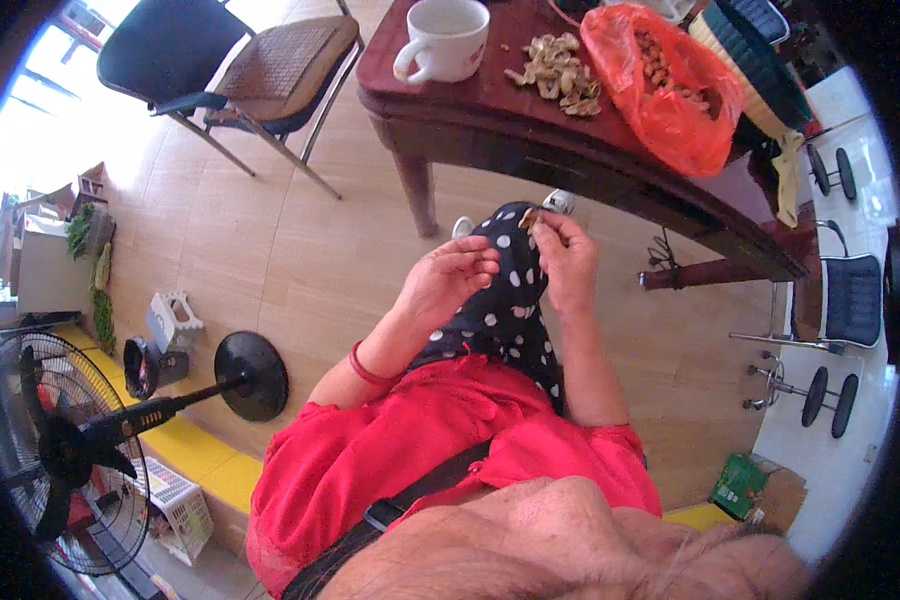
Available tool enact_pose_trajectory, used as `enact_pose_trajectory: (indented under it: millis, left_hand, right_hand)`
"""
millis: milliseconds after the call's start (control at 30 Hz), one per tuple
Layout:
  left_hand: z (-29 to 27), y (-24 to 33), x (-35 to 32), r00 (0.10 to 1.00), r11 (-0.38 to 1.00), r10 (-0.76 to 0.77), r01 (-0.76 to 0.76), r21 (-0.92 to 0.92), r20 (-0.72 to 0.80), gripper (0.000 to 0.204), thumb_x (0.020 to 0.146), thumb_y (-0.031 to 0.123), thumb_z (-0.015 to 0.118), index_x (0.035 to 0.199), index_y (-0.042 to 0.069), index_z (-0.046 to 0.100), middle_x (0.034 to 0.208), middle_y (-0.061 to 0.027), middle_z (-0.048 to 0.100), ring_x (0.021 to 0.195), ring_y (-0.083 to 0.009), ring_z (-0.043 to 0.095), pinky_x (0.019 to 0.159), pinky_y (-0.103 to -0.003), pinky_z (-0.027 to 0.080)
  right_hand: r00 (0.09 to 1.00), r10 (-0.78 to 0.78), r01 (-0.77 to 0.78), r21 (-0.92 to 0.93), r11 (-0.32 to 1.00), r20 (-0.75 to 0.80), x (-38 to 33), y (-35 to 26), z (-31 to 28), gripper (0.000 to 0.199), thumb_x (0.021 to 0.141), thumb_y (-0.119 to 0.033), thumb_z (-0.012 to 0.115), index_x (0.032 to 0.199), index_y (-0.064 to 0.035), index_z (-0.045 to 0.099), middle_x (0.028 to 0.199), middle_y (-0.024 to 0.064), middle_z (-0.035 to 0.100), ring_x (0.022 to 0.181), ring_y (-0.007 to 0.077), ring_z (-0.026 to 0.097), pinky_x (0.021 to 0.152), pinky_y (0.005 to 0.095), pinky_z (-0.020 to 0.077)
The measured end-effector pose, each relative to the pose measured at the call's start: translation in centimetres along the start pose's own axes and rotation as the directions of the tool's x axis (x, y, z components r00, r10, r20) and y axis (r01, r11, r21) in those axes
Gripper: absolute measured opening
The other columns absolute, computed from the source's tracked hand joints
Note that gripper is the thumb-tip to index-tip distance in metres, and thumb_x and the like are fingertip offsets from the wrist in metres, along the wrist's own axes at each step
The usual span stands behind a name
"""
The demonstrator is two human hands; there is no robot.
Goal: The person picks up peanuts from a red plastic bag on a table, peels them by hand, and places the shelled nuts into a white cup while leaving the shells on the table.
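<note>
Shells [562, 75] heaped left of the red bag [692, 142] on the far table [402, 78] suggest shelling is partly done; many brown nuts [656, 68] are left inside. Your right hand [567, 262] pinches a small brown piece [528, 217] over your dotted trousers [510, 283]; your left hand [450, 278], nearby, is half-open, fingers loosely curled, nothing visible in it.

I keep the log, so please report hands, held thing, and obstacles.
Left hand: loosely open, nothing visible inside. Right hand: pinching small brownish shell-like piece. No obstacle visible between hands.
</note>
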State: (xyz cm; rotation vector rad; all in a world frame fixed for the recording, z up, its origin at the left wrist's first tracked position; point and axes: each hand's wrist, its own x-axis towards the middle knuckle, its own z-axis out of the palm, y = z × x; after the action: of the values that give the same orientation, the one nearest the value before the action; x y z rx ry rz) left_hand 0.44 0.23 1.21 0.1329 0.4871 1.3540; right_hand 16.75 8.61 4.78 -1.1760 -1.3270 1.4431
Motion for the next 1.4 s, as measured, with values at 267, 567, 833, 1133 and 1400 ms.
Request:
enact_pose_trajectory:
  millis: [267, 567, 833, 1133, 1400]
  left_hand:
    - [7.0, 7.3, 0.3, 0.929, 0.866, 0.367, -0.357, 0.35, 0.038, 0.018, 0.087, 0.001, 0.048, 0.104, -0.002, 0.055, 0.101, -0.016, 0.06, 0.085, -0.0215, 0.061, 0.075, -0.03, 0.051]
    - [16.1, 15.6, 5.6, 0.496, -0.016, 0.744, -0.657, 0.754, 0.448, 0.019, 0.088, 0.003, 0.045, 0.097, -0.001, 0.06, 0.092, -0.009, 0.062, 0.086, -0.0148, 0.059, 0.077, -0.027, 0.048]
    - [15.9, 14.7, 8.8, 0.092, -0.687, 0.644, -0.368, 0.627, 0.76, 0.019, 0.073, 0.007, 0.061, 0.091, 0.006, 0.065, 0.095, -0.0093, 0.062, 0.091, -0.0293, 0.056, 0.084, -0.035, 0.043]
    - [6.6, 1.4, 2.8, 0.537, -0.561, 0.482, -0.418, 0.715, 0.692, 0.018, 0.063, 0.003, 0.071, 0.079, 0.007, 0.065, 0.082, -0.0068, 0.057, 0.08, -0.0253, 0.053, 0.071, -0.035, 0.044]
    - [6.9, 0.5, 1.4, 0.664, -0.654, 0.333, -0.349, 0.671, 0.669, 0.021, 0.068, 0.014, 0.068, 0.089, 0.013, 0.066, 0.084, -0.0034, 0.056, 0.079, -0.0246, 0.051, 0.074, -0.037, 0.039]
  right_hand:
    - [0.796, -0.603, 0.516, -0.465, 0.719, -0.049, 11.3, -10.1, 0.5, 0.022, 0.081, -0.012, 0.061, 0.095, 0.0046, 0.062, 0.076, 0.0124, 0.063, 0.069, 0.0173, 0.06, 0.066, 0.0294, 0.048]
    - [0.994, -0.045, -0.008, 0.479, 0.878, 0.097, 6.5, -9.0, 0.7, 0.019, 0.087, -0.018, 0.056, 0.096, -0.002, 0.056, 0.067, -0.004, 0.043, 0.052, 0.0011, 0.034, 0.04, 0.0158, 0.0234]
    - [0.87, 0.198, -0.485, 0.858, 0.172, 0.452, 2.4, -0.6, -0.7, 0.027, 0.087, -0.017, 0.047, 0.102, 0.0036, 0.057, 0.086, 0.0094, 0.059, 0.076, 0.0184, 0.056, 0.054, 0.0242, 0.0473]
    - [0.88, 0.196, -0.459, 0.88, 0.124, 0.432, 0.7, -1.6, 0.1, 0.042, 0.09, -0.031, 0.041, 0.113, 0.0014, 0.054, 0.108, 0.0167, 0.059, 0.104, 0.0286, 0.056, 0.089, 0.041, 0.0455]
    - [0.823, 0.139, -0.567, 0.801, 0.191, 0.55, -0.7, 0.2, 1.4, 0.045, 0.09, -0.035, 0.042, 0.112, 0.0013, 0.055, 0.109, 0.0151, 0.059, 0.101, 0.0255, 0.056, 0.089, 0.0362, 0.0441]
